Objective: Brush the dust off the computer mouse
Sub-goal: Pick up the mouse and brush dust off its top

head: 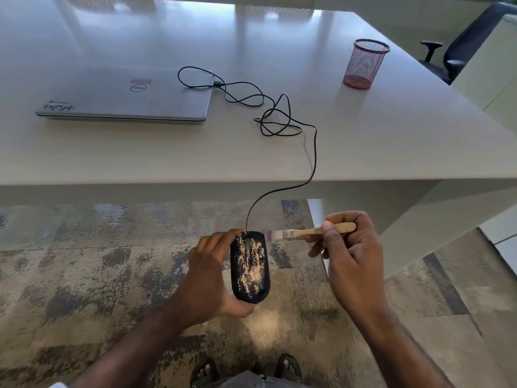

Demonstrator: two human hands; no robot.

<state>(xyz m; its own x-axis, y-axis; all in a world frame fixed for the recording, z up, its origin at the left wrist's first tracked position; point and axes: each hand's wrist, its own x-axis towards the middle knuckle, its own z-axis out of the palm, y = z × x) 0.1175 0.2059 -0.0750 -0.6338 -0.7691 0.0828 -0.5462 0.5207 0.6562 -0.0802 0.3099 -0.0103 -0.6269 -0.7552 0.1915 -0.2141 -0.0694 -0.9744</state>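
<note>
A person stands at the near edge of a pale desk (363, 141), both forearms reaching forward over a patterned carpet (84, 275). The left hand (208, 271) cups a black computer mouse (249, 266) from its left side and underneath, fingers curled round its front end and palm under its back end. The mouse is held in the air below desk level, in front of the person's body. Its long axis runs away from the person, cable end farthest, top facing up. Tan dust lies in patches over most of its top, around the scroll wheel and down the middle.

The right hand (347, 247) pinches the pale wooden handle of a small brush (310, 232) between thumb and curled fingers. The brush lies roughly level, bristles pointing left, the tip just beside the mouse's front right corner.

The black cable (314, 152) rises from the mouse over the desk edge, loops loosely, and reaches a closed silver laptop (126, 93). A red mesh cup (365, 64) stands well apart on the right.
</note>
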